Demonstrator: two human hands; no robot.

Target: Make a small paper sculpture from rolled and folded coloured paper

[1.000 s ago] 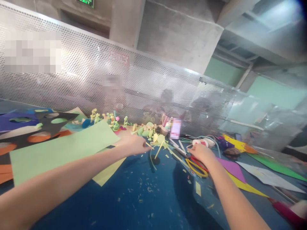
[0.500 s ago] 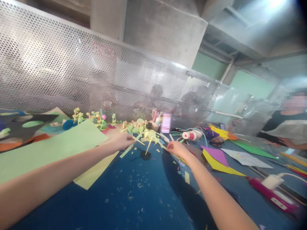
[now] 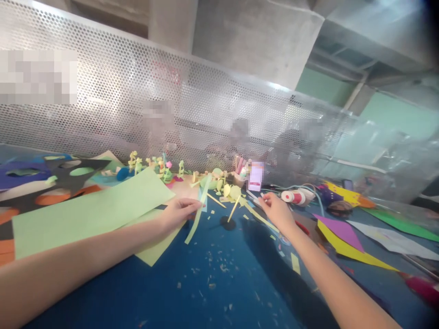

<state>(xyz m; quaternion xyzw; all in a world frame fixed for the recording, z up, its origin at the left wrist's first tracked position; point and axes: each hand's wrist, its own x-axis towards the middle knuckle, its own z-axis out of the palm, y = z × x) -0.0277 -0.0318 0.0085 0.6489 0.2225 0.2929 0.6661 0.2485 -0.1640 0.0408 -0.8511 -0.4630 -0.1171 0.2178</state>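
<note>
My left hand pinches a long light green paper strip between thumb and fingertips, and the strip stands at a slant over the blue table. My right hand has its fingers drawn together beside some thin whitish pieces. Whether it grips one of them I cannot make out. A pale yellow strip runs below that hand. Between the hands a thin yellow stick rises from a round dark base. Behind it lies a pile of yellow-green paper pieces.
A large light green sheet lies under my left forearm. Small paper figures stand at the back, near a phone and a red-and-white spool. Purple paper and yellow paper lie right. A perforated metal screen closes the back.
The view has turned left, so the scene sits farther right. The green strip in my left hand now stands more upright. My right hand has risen slightly from the pale yellow strip.
</note>
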